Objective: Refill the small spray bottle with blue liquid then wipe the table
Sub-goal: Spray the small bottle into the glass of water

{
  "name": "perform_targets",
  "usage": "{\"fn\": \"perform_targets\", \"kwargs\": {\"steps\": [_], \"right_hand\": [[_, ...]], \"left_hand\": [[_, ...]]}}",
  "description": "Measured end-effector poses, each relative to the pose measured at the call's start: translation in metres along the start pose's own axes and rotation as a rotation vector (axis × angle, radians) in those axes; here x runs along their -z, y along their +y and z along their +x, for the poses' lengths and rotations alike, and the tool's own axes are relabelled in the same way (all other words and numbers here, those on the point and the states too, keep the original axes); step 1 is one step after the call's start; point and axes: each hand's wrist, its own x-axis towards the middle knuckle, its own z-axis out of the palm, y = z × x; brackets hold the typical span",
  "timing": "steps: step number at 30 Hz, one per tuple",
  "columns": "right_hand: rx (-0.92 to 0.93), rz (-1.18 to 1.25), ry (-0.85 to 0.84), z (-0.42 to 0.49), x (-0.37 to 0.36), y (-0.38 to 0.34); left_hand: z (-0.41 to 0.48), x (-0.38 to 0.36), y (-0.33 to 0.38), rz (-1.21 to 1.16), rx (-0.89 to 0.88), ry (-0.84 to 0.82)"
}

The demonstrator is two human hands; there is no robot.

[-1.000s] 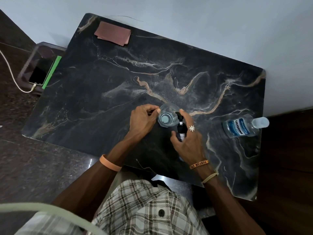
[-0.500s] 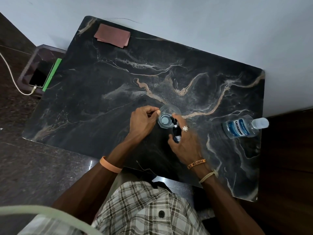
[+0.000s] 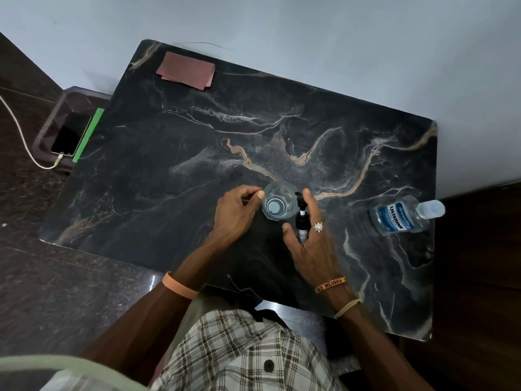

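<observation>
Just below the middle of the frame, two hands meet over a black marble table (image 3: 174,153) veined in tan and white. The left hand (image 3: 239,210) has its fingers curled, and its thumb tip presses the left rim of a clear faceted glass (image 3: 277,203) seen from straight above, so it grips the glass at that side. A pale blue-grey disc shows at the bottom of the glass.

Touching the glass on its right is the small spray bottle (image 3: 301,221), with its black pump head toward the top of the frame and its pale lower body toward the person. The right hand (image 3: 310,246) holds it between the thumb on its left and the long, nearly straight fingers on its right. A ring (image 3: 318,227) sits on one of those fingers.

Well apart, toward the right edge of the table, is a Listerine bottle (image 3: 400,218) of blue liquid, its clear cap pointing to the right of the frame. Whether it stands or lies cannot be told.

A folded reddish-brown cloth (image 3: 186,70) lies at the table's upper left corner. Beyond the table's left edge, a phone (image 3: 72,134) rests on a low stand with a white cable (image 3: 19,134) plugged in.

An orange wristband (image 3: 180,286) circles the left wrist. A checked garment (image 3: 239,351) fills the bottom of the frame.
</observation>
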Motion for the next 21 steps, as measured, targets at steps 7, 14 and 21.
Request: {"fn": "perform_targets", "kwargs": {"steps": [7, 14, 21], "right_hand": [[0.08, 0.042, 0.031, -0.005, 0.005, -0.011], [0.297, 0.065, 0.123, 0.015, 0.009, -0.041], [0.367, 0.084, 0.034, 0.091, -0.01, -0.085]], "left_hand": [[-0.04, -0.001, 0.007, -0.105, -0.125, 0.146], [-0.062, 0.03, 0.024, -0.234, -0.347, -0.193], [-0.014, 0.064, 0.045, -0.243, -0.369, -0.002]]}}
